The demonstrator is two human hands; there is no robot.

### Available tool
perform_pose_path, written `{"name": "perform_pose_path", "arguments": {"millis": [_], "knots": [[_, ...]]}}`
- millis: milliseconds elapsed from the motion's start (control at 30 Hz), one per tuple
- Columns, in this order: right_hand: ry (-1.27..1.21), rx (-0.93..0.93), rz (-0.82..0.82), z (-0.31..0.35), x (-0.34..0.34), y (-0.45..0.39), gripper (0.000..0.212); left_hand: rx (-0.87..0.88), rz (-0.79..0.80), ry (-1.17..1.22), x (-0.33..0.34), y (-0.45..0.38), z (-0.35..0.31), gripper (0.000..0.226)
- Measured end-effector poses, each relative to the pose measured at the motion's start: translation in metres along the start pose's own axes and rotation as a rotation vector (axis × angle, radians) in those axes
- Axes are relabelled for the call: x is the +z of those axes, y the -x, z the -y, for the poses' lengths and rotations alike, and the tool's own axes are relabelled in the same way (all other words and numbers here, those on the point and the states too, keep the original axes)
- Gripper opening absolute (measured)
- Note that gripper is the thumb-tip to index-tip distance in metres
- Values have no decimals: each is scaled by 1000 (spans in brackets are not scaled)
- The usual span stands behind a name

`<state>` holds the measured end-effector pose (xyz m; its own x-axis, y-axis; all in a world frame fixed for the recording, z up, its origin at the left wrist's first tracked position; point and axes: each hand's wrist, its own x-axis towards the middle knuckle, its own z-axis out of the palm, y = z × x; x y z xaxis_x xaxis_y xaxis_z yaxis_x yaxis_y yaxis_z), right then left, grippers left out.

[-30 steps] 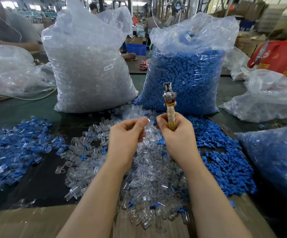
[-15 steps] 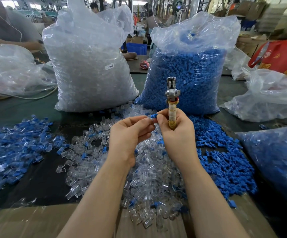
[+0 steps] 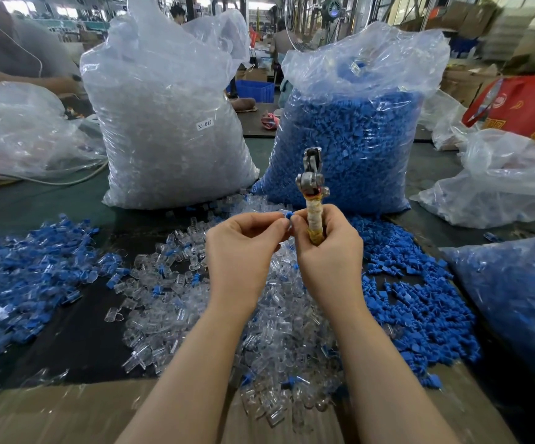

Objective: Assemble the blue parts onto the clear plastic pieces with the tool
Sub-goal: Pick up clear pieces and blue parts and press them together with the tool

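My right hand (image 3: 327,251) grips the tape-wrapped handle of a metal plier-like tool (image 3: 311,181), which stands upright with its jaws pointing away from me. My left hand (image 3: 240,248) meets it fingertip to fingertip, and between them sits a small blue part (image 3: 288,215) with a bit of clear plastic. Under both hands lies a heap of loose clear pieces (image 3: 279,318). Loose blue parts (image 3: 417,299) are piled to the right, and a spread of pieces with blue parts fitted (image 3: 25,274) covers the left.
A tall bag of clear pieces (image 3: 170,123) and a tall bag of blue parts (image 3: 352,133) stand behind the heaps. More plastic bags lie at far left (image 3: 19,133) and right (image 3: 500,187). Another bag of blue parts (image 3: 516,299) sits near right. Cardboard (image 3: 51,415) covers the near table edge.
Both hands have risen a little and closed together at the fingertips. A blue part now shows between them, and the tool has stayed upright in my right hand.
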<state>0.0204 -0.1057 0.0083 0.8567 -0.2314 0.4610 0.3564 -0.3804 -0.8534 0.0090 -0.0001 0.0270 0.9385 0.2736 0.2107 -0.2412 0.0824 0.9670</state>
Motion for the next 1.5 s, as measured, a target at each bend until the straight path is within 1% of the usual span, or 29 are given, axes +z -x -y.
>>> {"name": "perform_pose_path", "arguments": {"millis": [133, 233, 367, 500, 700, 867, 1200, 1367, 1433, 1500], "knots": [[15, 5, 25, 2, -1, -1, 7, 108, -19, -92, -2, -1, 2, 15], [23, 1, 56, 4, -2, -3, 3, 127, -36, -131, -3, -2, 4, 15], [-61, 74, 183, 8, -7, -5, 10, 125, -66, -162, -5, -4, 7, 12], [-74, 131, 306, 7, -17, -8, 12, 85, -76, -73, -7, -6, 7, 9], [23, 163, 488, 0, -31, -11, 6, 46, -80, 98, -9, -9, 5, 10], [87, 173, 602, -3, -33, -10, 5, 55, -86, 119, -12, -13, 6, 14], [130, 144, 656, -3, -31, -10, 8, 67, -46, 113, -18, -16, 8, 14], [227, 110, 631, -4, -29, -11, 18, 64, -37, 117, -18, -17, 5, 12], [247, 99, 615, -4, -28, -10, 17, 60, -37, 115, -18, -16, 4, 13], [258, 92, 610, -4, -26, -9, 10, 54, -38, 117, -18, -15, 4, 13]]}}
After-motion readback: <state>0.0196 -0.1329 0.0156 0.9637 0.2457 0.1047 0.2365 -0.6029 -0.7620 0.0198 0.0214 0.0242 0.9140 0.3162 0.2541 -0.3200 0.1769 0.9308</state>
